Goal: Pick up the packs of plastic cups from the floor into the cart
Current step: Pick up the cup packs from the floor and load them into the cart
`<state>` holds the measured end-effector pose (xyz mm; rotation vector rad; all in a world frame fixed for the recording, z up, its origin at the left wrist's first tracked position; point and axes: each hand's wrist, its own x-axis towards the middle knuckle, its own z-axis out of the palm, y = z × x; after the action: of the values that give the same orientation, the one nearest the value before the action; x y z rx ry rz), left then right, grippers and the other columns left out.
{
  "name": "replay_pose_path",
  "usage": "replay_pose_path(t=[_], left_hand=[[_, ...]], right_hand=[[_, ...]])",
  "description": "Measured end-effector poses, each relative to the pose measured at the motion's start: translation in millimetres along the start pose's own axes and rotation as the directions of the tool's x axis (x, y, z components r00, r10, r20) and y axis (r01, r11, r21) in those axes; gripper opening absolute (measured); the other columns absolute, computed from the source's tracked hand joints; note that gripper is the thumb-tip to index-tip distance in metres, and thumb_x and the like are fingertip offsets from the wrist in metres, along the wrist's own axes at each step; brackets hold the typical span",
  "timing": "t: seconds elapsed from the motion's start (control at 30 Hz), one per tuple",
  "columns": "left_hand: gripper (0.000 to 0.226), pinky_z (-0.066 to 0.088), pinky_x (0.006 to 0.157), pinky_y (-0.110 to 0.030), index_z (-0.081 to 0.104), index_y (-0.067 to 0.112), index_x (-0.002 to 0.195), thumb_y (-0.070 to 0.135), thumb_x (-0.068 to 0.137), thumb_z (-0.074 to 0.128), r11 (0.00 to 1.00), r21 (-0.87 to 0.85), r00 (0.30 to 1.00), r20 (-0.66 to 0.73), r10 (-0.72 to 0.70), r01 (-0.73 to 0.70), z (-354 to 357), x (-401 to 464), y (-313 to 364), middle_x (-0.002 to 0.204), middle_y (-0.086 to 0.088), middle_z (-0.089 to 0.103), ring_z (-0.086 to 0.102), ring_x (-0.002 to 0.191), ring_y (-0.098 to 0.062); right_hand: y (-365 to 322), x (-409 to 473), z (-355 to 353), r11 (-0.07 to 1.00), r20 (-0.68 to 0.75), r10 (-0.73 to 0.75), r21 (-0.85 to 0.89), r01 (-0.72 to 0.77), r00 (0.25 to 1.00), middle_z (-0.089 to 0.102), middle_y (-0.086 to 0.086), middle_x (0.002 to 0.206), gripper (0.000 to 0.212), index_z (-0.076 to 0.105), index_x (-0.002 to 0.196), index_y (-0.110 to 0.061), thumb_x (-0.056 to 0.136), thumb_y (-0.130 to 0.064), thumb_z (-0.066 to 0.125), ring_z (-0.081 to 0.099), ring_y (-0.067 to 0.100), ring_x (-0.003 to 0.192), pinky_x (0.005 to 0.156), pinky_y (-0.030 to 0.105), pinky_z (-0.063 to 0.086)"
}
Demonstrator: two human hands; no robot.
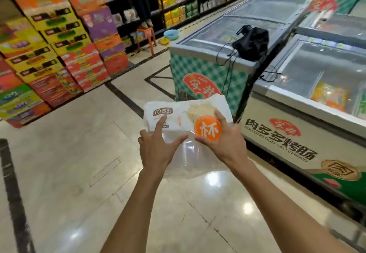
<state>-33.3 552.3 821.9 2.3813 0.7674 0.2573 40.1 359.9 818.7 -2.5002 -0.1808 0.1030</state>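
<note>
A pack of plastic cups (184, 125) is held up in front of me, well above the floor. Its upper part is white with a brown logo and an orange round label; its lower part is clear plastic. My left hand (156, 145) holds the pack's left side, forefinger stretched up over the white part and thumb across the clear part. My right hand (225, 139) grips the right side at the orange label, thumb below it and fingers reaching behind. No cart is in view.
Chest freezers (297, 114) stand close on the right, one with a black bag (251, 42) and cable on its lid. Stacked coloured cartons (49, 54) line the left. An orange stool (145, 36) and blue basin (171, 34) stand by far shelves. Glossy tiled floor (79, 163) lies below.
</note>
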Motion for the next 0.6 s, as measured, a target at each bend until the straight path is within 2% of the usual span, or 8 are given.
replay_pose_path(t=[0.13, 0.2, 0.27, 0.37, 0.43, 0.53, 0.6], left_hand=[[0.101, 0.046, 0.103, -0.046, 0.03, 0.057, 0.152, 0.095, 0.064, 0.06, 0.986, -0.048, 0.976, 0.148, 0.163, -0.157, 70, -32, 101, 0.132, -0.013, 0.043, 0.047, 0.124, -0.035], [0.098, 0.045, 0.107, -0.05, 0.031, 0.055, 0.153, 0.092, 0.067, 0.062, 0.966, -0.07, 0.942, 0.212, 0.259, -0.25, 105, -51, 149, 0.14, -0.017, 0.044, 0.044, 0.13, -0.038], [0.096, 0.042, 0.108, -0.049, 0.034, 0.049, 0.155, 0.087, 0.072, 0.065, 0.933, -0.108, 0.895, 0.265, 0.359, -0.343, 139, -70, 193, 0.145, -0.018, 0.046, 0.04, 0.135, -0.036], [0.097, 0.04, 0.108, -0.044, 0.035, 0.049, 0.155, 0.087, 0.07, 0.063, 0.881, -0.161, 0.808, 0.351, 0.473, -0.445, 187, -96, 258, 0.144, -0.021, 0.044, 0.04, 0.134, -0.036], [0.098, 0.039, 0.111, -0.046, 0.036, 0.05, 0.154, 0.089, 0.068, 0.063, 0.846, -0.193, 0.745, 0.404, 0.53, -0.497, 221, -111, 296, 0.143, -0.023, 0.043, 0.041, 0.134, -0.038], [0.1, 0.042, 0.111, -0.049, 0.035, 0.055, 0.151, 0.097, 0.063, 0.059, 0.784, -0.22, 0.652, 0.451, 0.61, -0.581, 272, -134, 350, 0.141, -0.022, 0.045, 0.043, 0.134, -0.038], [0.1, 0.042, 0.109, -0.048, 0.036, 0.054, 0.151, 0.096, 0.063, 0.058, 0.755, -0.244, 0.59, 0.496, 0.637, -0.609, 303, -148, 383, 0.142, -0.02, 0.045, 0.042, 0.133, -0.038]], right_hand=[[101, -12, -83, 0.988, -0.117, 0.151, -0.019, -0.154, 0.982, 0.048, 0.017, 0.125, 0.119, 0.012, 0.155, -0.055, 0.054, -0.101, 0.054, 0.062, 0.034, 0.102, 0.086, 0.043, 0.055], [149, -24, -122, 0.97, -0.175, 0.237, -0.017, -0.244, 0.955, 0.047, 0.019, 0.131, 0.118, 0.012, 0.156, -0.054, 0.056, -0.098, 0.058, 0.061, 0.036, 0.106, 0.091, 0.045, 0.053], [192, -37, -157, 0.944, -0.234, 0.319, -0.008, -0.33, 0.919, 0.046, 0.019, 0.134, 0.117, 0.011, 0.156, -0.054, 0.058, -0.096, 0.059, 0.061, 0.036, 0.108, 0.092, 0.045, 0.053], [253, -55, -201, 0.893, -0.322, 0.434, 0.029, -0.449, 0.841, 0.046, 0.019, 0.134, 0.117, 0.01, 0.157, -0.054, 0.059, -0.096, 0.059, 0.061, 0.037, 0.107, 0.091, 0.045, 0.053], [289, -68, -226, 0.855, -0.376, 0.498, 0.063, -0.515, 0.781, 0.046, 0.019, 0.134, 0.118, 0.01, 0.157, -0.054, 0.058, -0.096, 0.058, 0.06, 0.037, 0.109, 0.094, 0.045, 0.054], [341, -84, -259, 0.792, -0.437, 0.587, 0.136, -0.595, 0.681, 0.049, 0.018, 0.13, 0.124, 0.011, 0.156, -0.055, 0.05, -0.102, 0.051, 0.058, 0.036, 0.111, 0.096, 0.048, 0.054], [373, -92, -279, 0.75, -0.466, 0.631, 0.163, -0.641, 0.62, 0.053, 0.017, 0.13, 0.126, 0.012, 0.156, -0.054, 0.046, -0.104, 0.048, 0.055, 0.033, 0.115, 0.095, 0.045, 0.052]])
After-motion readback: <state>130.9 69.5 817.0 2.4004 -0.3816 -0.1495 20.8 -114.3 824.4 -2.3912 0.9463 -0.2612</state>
